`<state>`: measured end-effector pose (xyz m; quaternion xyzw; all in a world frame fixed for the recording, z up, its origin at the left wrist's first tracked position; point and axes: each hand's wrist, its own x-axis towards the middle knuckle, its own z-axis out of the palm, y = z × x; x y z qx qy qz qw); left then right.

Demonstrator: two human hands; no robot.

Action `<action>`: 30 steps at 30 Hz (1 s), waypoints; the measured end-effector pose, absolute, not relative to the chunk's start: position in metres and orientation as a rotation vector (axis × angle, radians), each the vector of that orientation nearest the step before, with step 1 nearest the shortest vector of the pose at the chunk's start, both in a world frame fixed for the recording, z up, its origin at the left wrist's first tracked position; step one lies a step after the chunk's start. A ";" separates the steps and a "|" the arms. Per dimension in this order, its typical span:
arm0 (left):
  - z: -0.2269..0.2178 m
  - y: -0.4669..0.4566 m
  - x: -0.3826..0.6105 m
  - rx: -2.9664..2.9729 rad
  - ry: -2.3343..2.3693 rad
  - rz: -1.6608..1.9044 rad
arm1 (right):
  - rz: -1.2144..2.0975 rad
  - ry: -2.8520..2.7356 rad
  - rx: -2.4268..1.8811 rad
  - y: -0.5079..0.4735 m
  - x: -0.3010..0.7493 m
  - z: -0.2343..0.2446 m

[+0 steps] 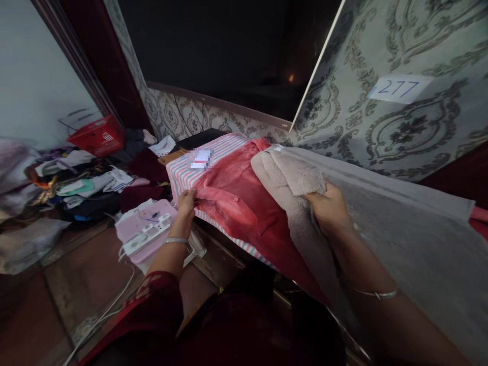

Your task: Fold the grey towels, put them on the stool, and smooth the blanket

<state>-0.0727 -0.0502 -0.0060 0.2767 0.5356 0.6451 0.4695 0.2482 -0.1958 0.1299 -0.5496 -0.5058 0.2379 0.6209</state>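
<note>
A red velvety garment [244,203] lies spread over a pink, white and grey striped cloth [221,144] on a low surface below the television. My left hand [186,204] is closed at the red garment's left end, pinching its edge beside the striped cloth. My right hand [331,207] is closed on a fold of beige plush fabric [293,173], which lies over the right part of the red garment. Whether the plush is the garment's lining or a separate piece, I cannot tell. A blurred white label or phone-like rectangle [201,160] rests on the striped cloth.
A white power strip [148,235] sits on a pink board [125,229], with its cable [102,317] trailing across the floor. Clothes [91,183] are heaped at left by a red basket [99,136]. A television [229,51] hangs behind; a translucent cover [412,244] spreads at right.
</note>
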 end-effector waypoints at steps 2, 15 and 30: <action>-0.003 -0.048 -0.083 0.650 1.285 1.650 | 0.534 -1.147 -1.256 -0.197 0.249 0.131; -0.015 -0.047 -0.100 0.518 1.296 1.632 | 0.585 -1.176 -1.227 -0.194 0.237 0.133; -0.027 -0.167 0.055 0.928 0.927 0.742 | 0.572 -1.224 -1.201 -0.192 0.242 0.143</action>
